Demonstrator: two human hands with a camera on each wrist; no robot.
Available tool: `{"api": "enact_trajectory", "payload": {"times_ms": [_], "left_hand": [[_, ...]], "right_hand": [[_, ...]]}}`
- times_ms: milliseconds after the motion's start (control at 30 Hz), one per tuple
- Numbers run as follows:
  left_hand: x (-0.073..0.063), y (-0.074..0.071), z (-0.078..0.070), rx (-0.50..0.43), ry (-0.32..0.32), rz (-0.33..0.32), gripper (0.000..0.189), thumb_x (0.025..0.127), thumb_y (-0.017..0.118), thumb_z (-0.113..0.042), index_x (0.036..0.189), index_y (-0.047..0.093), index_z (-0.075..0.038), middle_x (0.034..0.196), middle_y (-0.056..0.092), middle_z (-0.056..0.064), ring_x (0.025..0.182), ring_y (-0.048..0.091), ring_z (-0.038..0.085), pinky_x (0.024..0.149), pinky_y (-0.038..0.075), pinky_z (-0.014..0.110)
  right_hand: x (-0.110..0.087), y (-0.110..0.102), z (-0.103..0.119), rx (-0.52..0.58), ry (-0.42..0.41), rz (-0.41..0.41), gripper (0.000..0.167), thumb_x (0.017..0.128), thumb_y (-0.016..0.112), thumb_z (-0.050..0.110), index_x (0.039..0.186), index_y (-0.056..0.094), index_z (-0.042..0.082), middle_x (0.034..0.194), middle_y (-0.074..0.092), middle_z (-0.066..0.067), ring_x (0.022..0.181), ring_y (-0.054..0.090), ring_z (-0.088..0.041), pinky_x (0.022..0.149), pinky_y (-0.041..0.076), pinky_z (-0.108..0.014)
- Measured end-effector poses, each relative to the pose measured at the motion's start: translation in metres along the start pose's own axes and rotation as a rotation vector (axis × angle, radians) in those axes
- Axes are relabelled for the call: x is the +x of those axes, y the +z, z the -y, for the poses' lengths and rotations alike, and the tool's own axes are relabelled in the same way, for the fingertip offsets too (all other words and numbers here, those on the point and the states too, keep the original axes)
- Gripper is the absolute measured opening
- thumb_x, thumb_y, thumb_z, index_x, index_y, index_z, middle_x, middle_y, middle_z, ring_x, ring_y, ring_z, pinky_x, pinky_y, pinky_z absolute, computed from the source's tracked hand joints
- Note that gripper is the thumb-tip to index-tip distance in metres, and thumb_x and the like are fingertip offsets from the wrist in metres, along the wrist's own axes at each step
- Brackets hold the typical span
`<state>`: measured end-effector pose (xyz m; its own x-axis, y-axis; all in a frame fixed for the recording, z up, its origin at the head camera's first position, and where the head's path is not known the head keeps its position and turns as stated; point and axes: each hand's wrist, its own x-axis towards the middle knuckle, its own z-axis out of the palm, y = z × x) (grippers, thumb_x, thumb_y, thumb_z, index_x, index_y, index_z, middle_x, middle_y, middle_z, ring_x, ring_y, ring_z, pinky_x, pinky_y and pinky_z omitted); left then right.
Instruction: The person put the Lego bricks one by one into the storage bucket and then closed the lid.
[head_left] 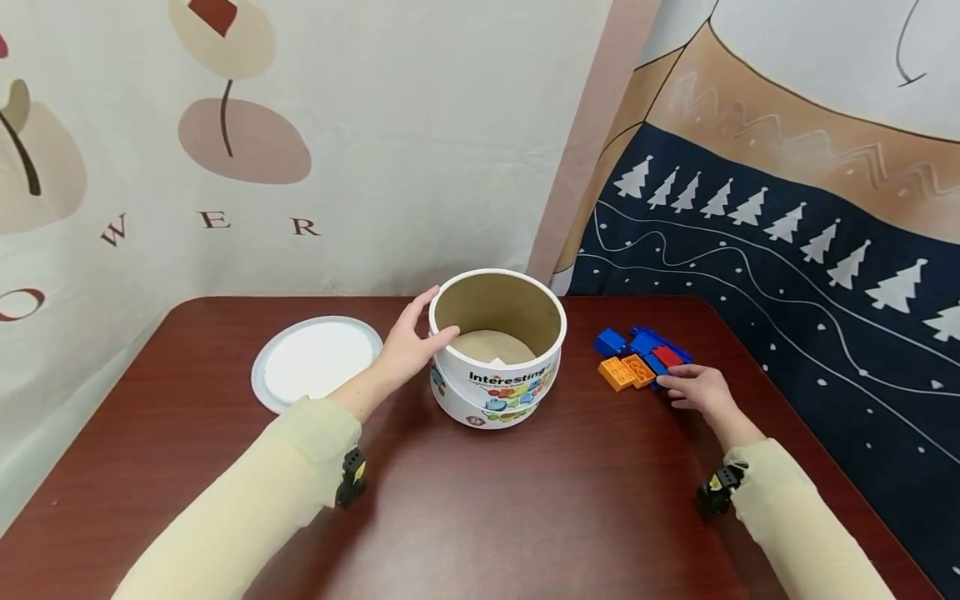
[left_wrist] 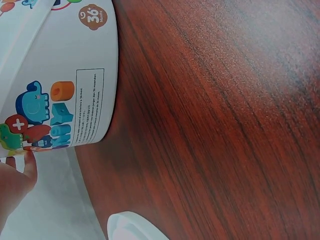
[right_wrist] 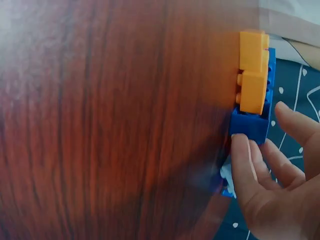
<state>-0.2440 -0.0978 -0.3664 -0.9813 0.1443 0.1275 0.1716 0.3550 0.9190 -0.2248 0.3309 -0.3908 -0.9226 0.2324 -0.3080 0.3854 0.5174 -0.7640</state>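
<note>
A white tub (head_left: 450, 390) printed "Interesting" stands upright on the table, its top uncovered. My left hand (head_left: 401, 350) touches the tub's left side at the rim, thumb toward the front and fingers fairly straight. At the right, my right hand (head_left: 701, 390) reaches a cluster of toy building blocks. Its fingertips touch a blue block (right_wrist: 250, 126) in the right wrist view, while another digit stands apart from it. Orange blocks (head_left: 617, 373), a red block (head_left: 666, 356) and a separate-looking blue block (head_left: 609, 342) lie close together there.
A round white lid (head_left: 315, 358) lies flat left of the tub. The brown table (head_left: 510, 508) ends just beyond the tub and blocks, against a pale printed cloth (head_left: 420, 167) and a dark tree-patterned cloth (head_left: 750, 275). Something pale lies inside the tub's bottom.
</note>
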Motion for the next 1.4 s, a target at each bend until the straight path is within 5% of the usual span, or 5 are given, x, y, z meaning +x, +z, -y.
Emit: {"api": "enact_trajectory", "payload": {"times_ms": [267, 500, 1100, 1400], "left_hand": [[0.0, 0.0, 0.001, -0.004, -0.005, 0.006, 0.072, 0.087, 0.065, -0.026, 0.148, 0.027, -0.019, 0.154, 0.023, 0.007, 0.142, 0.02, 0.026, 0.114, 0.022, 0.05], [0.0, 0.001, 0.001, -0.005, 0.0, 0.002, 0.071, 0.087, 0.064, -0.026, 0.148, 0.028, -0.019, 0.154, 0.023, 0.007, 0.142, 0.02, 0.026, 0.114, 0.022, 0.05], [0.0, 0.0, 0.002, -0.013, 0.007, 0.0, 0.071, 0.087, 0.064, -0.027, 0.147, 0.028, -0.02, 0.154, 0.023, 0.007, 0.143, 0.02, 0.025, 0.115, 0.02, 0.049], [0.0, 0.0, 0.0, -0.012, 0.008, 0.002, 0.071, 0.087, 0.064, -0.026, 0.148, 0.028, -0.018, 0.154, 0.023, 0.007, 0.143, 0.019, 0.026, 0.115, 0.02, 0.049]], "right_hand": [[0.001, 0.01, 0.003, -0.05, 0.031, -0.083, 0.046, 0.088, 0.064, 0.016, 0.122, 0.046, -0.01, 0.117, 0.053, -0.031, 0.074, 0.063, -0.012, 0.073, 0.057, -0.03], [0.001, 0.009, 0.004, -0.026, 0.015, -0.113, 0.044, 0.089, 0.062, 0.016, 0.123, 0.049, -0.009, 0.121, 0.05, -0.03, 0.07, 0.063, -0.006, 0.072, 0.056, -0.026], [-0.009, -0.005, 0.01, 0.085, -0.017, -0.059, 0.051, 0.092, 0.057, 0.024, 0.13, 0.043, -0.008, 0.138, 0.037, -0.032, 0.07, 0.061, 0.005, 0.087, 0.05, -0.03], [-0.012, -0.009, 0.019, 0.116, -0.07, -0.057, 0.05, 0.093, 0.056, 0.025, 0.129, 0.043, -0.006, 0.136, 0.04, -0.027, 0.072, 0.057, 0.006, 0.085, 0.053, -0.024]]}}
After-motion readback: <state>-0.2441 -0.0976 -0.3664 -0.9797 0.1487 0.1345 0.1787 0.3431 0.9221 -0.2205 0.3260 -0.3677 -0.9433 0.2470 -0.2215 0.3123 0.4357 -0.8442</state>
